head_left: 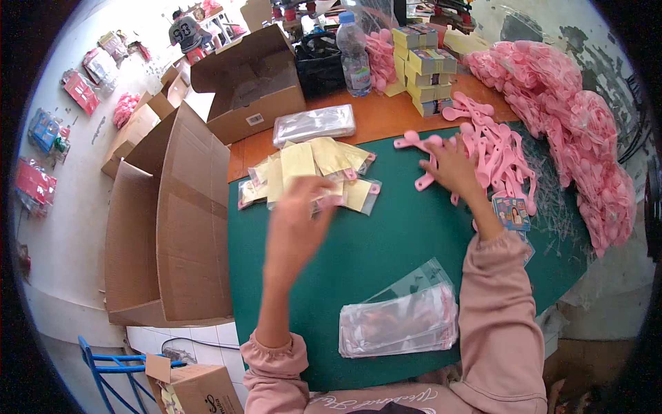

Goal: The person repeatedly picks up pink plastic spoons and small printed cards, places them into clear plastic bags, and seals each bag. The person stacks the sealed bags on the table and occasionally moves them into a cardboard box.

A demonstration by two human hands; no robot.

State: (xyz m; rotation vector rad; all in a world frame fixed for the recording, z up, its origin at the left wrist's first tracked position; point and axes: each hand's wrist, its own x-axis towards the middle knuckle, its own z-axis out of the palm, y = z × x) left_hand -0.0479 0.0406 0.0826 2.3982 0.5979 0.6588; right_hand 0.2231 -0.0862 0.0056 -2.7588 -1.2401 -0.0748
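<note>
My right hand (452,165) reaches to the near-left edge of a pile of pink plastic spoons (493,155). Its fingers are spread and touch spoons lying there. Blurred by motion, my left hand (300,224) hovers at the near side of a heap of small clear packets with pale yellow cards (296,162); its fingertips are smeared, so I cannot see whether they hold anything. A stack of clear plastic bags (400,324) lies between my forearms on the green mat (289,310). Beside my right wrist are small printed picture cards (512,214).
Behind the packets lies another stack of clear bags (314,125). Banded card stacks (429,69) and a water bottle (354,55) stand farther back. Bagged pink spoons (538,90) line the right edge. Open cardboard boxes (193,228) stand left; a person (187,33) sits far off.
</note>
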